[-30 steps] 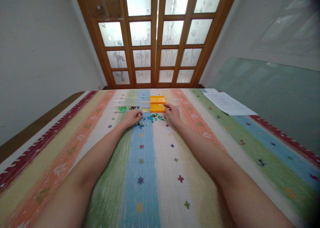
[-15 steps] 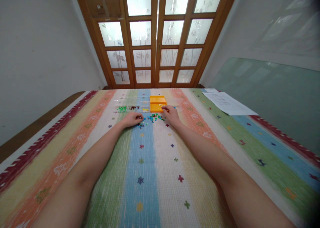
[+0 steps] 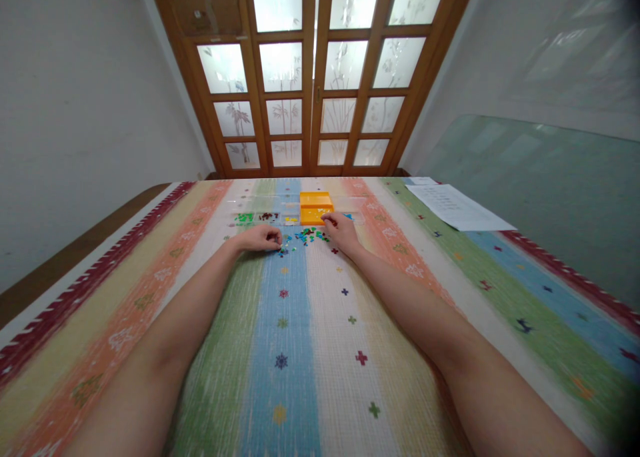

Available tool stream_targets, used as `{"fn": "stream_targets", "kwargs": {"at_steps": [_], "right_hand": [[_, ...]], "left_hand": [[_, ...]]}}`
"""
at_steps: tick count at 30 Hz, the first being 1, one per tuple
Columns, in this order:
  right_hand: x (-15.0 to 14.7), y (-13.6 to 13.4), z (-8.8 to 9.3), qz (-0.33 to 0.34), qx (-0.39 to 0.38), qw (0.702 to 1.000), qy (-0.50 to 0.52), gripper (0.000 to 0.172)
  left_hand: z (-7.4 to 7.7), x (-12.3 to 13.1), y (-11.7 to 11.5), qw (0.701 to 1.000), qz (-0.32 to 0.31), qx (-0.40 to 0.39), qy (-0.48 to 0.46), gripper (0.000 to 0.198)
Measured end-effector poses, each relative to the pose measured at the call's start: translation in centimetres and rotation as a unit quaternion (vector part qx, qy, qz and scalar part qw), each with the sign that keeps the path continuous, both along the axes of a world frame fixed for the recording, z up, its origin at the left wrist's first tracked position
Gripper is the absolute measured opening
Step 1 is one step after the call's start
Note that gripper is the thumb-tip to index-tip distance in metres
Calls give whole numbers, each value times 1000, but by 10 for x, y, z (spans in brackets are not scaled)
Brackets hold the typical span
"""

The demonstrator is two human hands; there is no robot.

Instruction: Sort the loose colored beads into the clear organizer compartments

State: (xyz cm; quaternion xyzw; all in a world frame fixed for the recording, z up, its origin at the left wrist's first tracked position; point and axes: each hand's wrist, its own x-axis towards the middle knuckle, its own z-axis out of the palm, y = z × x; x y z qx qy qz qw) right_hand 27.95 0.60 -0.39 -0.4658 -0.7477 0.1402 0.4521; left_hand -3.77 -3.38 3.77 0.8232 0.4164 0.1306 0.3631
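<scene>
Small green, blue and dark pieces (image 3: 311,235) lie loose on the striped cloth between my hands. My left hand (image 3: 263,238) rests at their left edge, its fingers pinched together; anything between them is too small to make out. My right hand (image 3: 339,225) is closed in a pinch at the front right corner of an open orange box (image 3: 316,200), and what it grips cannot be told. Left of that box, clear boxes hold green pieces (image 3: 244,217), dark red pieces (image 3: 269,216) and yellow pieces (image 3: 291,221). Blue pieces (image 3: 349,217) show just behind my right hand.
A striped, patterned tablecloth (image 3: 285,390) covers the table. Printed paper sheets (image 3: 450,207) lie at the back right. Beyond the far edge stand wooden doors (image 3: 313,97) with frosted panes, and a greenish glass panel (image 3: 550,197) is on the right.
My left hand has moved slightly to the left, away from the loose pieces. My right hand has shifted a little to the left at the orange box.
</scene>
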Motion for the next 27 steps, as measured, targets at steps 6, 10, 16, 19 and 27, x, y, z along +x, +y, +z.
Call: {"fn": "stream_targets", "kwargs": {"at_steps": [6, 10, 16, 19, 27], "right_hand": [[-3, -5, 2, 57, 28, 996, -57, 20], [-6, -7, 2, 71, 40, 994, -67, 19], [-4, -8, 3, 68, 36, 994, -77, 19], [-5, -13, 7, 84, 51, 990, -100, 19], [-25, -39, 19, 195, 102, 948, -229, 17]], "left_hand": [[3, 10, -4, 999, 5, 29, 13, 21], [7, 24, -9, 997, 0, 71, 22, 21], [9, 46, -21, 984, -11, 149, 97, 20], [7, 51, -22, 978, 11, 180, 109, 16], [6, 50, -21, 979, 17, 180, 93, 15]]}}
